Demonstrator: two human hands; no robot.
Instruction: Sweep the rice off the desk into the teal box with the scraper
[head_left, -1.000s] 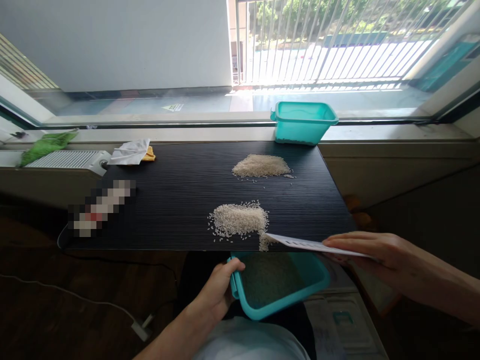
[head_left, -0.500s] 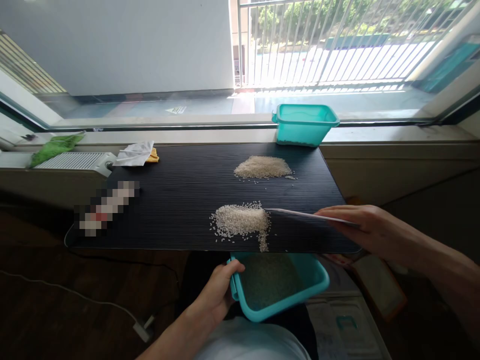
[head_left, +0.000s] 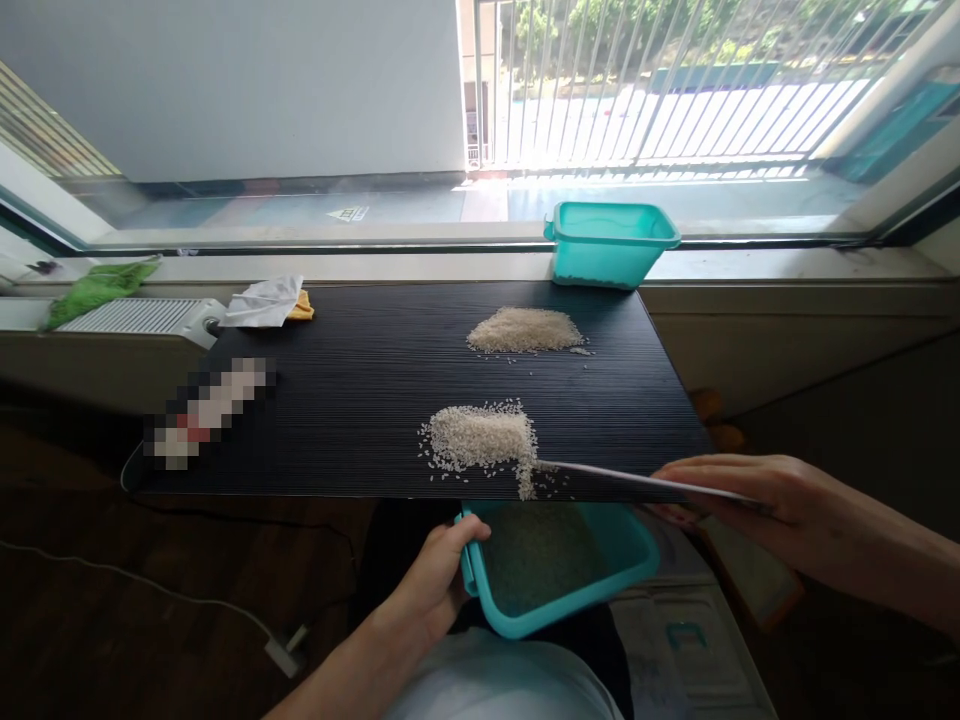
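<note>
My left hand (head_left: 442, 570) grips the left rim of a teal plastic tub (head_left: 506, 625), which sits just below the table's front edge with rice (head_left: 551, 555) in its bottom. My right hand (head_left: 757, 500) is closed on a thin flat white strip (head_left: 600, 474), seen nearly edge-on, so its exact kind does not show. The strip's tip touches the right side of the nearer rice pile (head_left: 480, 438), where a narrow tail of grains runs to the table edge. Farther back lies a second rice pile (head_left: 525, 330).
A second teal tub (head_left: 611, 245) stands at the table's far right corner. White and yellow cloths (head_left: 266, 302) lie at the back left, near a radiator (head_left: 142, 315) with a green cloth (head_left: 97, 292). A blurred-out object (head_left: 214, 410) rests on the dark table (head_left: 360, 380). A white cable (head_left: 187, 602) crosses the floor.
My right hand has drawn the white strip toward me and slightly right, its tip moving from the pile's upper right to its lower right. A few more grains lie scattered there.
</note>
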